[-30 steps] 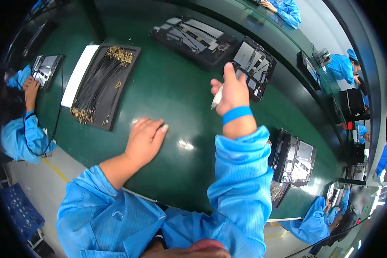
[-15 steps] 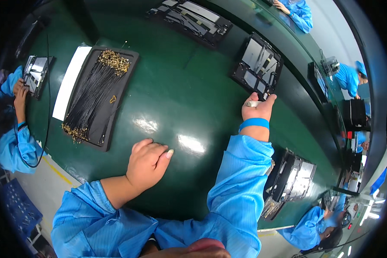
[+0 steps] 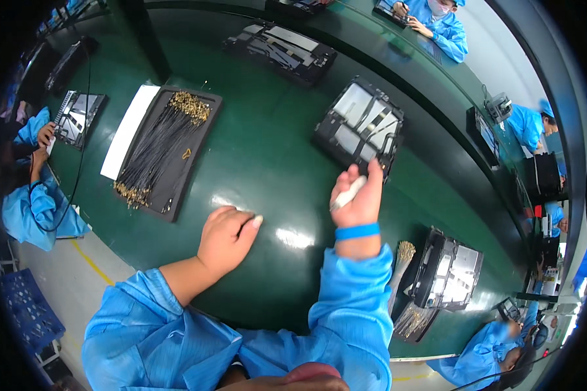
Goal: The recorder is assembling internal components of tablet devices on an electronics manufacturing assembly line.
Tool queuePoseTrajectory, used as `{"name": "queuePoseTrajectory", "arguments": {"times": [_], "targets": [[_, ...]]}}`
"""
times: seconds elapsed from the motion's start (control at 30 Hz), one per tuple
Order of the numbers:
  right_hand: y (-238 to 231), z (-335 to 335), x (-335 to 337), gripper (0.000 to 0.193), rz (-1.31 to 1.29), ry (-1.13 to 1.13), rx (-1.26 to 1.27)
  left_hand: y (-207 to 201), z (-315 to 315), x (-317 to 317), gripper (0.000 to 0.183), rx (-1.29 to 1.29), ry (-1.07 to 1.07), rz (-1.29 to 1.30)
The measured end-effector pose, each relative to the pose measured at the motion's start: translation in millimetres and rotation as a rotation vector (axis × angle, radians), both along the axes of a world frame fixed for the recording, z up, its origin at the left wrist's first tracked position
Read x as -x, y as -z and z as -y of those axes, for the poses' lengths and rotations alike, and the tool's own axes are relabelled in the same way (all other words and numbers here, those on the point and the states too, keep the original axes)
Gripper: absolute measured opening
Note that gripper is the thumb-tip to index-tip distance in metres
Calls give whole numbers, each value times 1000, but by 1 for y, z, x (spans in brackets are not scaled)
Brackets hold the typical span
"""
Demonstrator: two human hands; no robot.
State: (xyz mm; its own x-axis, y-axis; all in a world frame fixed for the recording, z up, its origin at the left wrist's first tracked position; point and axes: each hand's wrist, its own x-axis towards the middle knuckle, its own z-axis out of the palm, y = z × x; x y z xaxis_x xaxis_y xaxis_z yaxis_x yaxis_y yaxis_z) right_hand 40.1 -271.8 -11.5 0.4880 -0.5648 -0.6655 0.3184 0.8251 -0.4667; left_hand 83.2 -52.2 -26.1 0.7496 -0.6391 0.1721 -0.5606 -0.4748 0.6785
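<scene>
My right hand reaches forward with its fingertips on the near edge of a black device frame, which holds flat grey and white parts. A slender white piece lies against the palm and fingers of that hand; whether it is a small tool or a finger cover I cannot tell. My left hand rests on the green table, fingers curled, with nothing visible in it. Farther left lies a dark tray of thin black cables with gold-coloured ends, a small yellow loop among them.
A white strip lies along the tray's left side. Another black frame sits at the back. By my right forearm are stacked device frames and cable bundles. Co-workers in blue sit at left, right and behind a glass partition.
My right hand has drawn nearer to me and leftward, and the black device frame has come with it. My left hand stays in place. The view has shifted slightly.
</scene>
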Motion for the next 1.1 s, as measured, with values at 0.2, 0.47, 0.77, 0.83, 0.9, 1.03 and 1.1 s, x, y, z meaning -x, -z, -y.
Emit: {"name": "queuePoseTrajectory", "arguments": {"times": [0.2,0.47,0.77,0.83,0.9,1.03,1.1], "targets": [[-25,-143,71,29,41,-240,-98,-1,15,20,33,743,20,-1518],[10,-183,162,43,-101,-1320,174,-31,-42,-5,37,303,344,-1352],[13,-181,154,44,-62,-1295,144,9,-27,-87,17,-203,-281,622],[12,-183,151,44,-61,-1198,112,13,-31,-95,13,-483,-313,718],[13,-177,153,45,-68,-1175,117,9,-24,-95,15,-551,-251,677],[10,-164,144,44,-138,-1067,110,-4,-16,-78,16,-437,-66,540],[5,-164,135,41,-179,-970,118,-24,-17,-50,15,-260,95,409]]}}
